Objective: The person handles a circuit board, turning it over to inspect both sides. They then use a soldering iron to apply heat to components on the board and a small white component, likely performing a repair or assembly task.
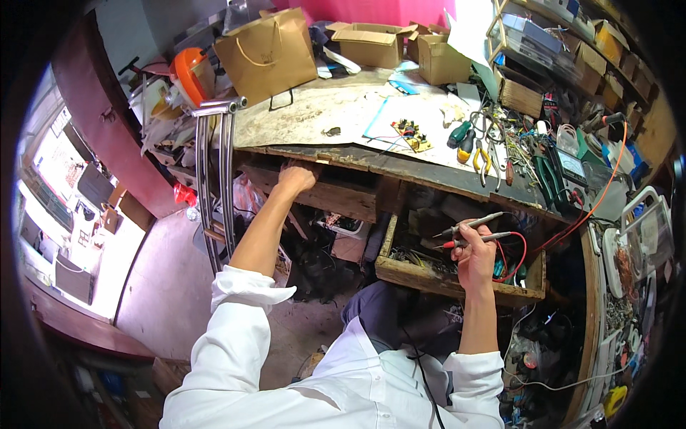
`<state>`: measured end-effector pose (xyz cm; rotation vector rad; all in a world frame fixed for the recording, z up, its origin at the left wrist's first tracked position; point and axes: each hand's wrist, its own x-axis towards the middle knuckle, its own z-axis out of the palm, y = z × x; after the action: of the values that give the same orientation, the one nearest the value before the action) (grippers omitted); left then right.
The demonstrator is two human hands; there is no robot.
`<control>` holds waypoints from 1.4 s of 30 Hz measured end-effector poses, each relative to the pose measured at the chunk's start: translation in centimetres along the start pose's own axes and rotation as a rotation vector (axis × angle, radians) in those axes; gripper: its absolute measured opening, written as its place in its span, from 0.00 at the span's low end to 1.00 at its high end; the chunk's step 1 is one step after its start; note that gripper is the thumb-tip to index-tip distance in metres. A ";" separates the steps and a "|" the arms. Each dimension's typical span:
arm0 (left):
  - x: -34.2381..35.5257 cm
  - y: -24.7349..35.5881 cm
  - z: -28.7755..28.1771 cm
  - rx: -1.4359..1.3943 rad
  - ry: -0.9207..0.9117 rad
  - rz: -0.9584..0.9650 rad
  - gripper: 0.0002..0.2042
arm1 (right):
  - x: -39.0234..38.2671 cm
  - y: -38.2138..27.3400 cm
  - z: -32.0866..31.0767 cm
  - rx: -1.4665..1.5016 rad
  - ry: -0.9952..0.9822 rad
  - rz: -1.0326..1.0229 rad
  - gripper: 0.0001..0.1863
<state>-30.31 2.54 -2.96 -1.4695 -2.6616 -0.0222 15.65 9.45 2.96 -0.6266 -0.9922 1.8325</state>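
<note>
My left arm reaches forward to the desk's left drawer. My left hand is closed at the upper edge of its front, fingertips hidden behind the wood. In my right hand are two multimeter probes, one with a grey-black body, the other red-tipped on a red lead. Both point left, above an open wooden drawer holding small loose parts. A small circuit board with thin wires lies on the desk, apart from both hands.
On the worktop stand a brown paper bag and cardboard boxes. Pliers and screwdrivers lie at its right, near a multimeter. Metal crutches lean against the desk's left side. Cluttered shelves rise at far right.
</note>
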 end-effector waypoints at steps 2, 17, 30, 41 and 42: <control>-1.2 1.9 -3.2 -0.026 -0.093 -0.020 0.22 | 0.1 -0.1 -0.3 -0.002 0.019 -0.009 0.06; 0.5 -4.4 0.9 0.103 0.074 0.171 0.11 | 0.1 0.0 -0.2 -0.017 0.014 -0.004 0.06; 0.4 -0.3 -1.8 -0.199 -0.047 -0.348 0.27 | 0.1 0.1 0.1 -0.024 0.009 -0.005 0.05; -3.8 0.3 -1.4 -0.577 0.574 -0.120 0.07 | 0.4 0.3 -0.3 0.038 0.003 -0.025 0.04; -4.8 0.2 -2.0 -0.591 0.600 -0.106 0.09 | 0.4 0.3 -0.1 0.029 -0.015 -0.023 0.04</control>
<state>-27.44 -1.51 -1.40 -1.1624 -2.2969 -1.1424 15.43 9.74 2.66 -0.5822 -0.9768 1.8312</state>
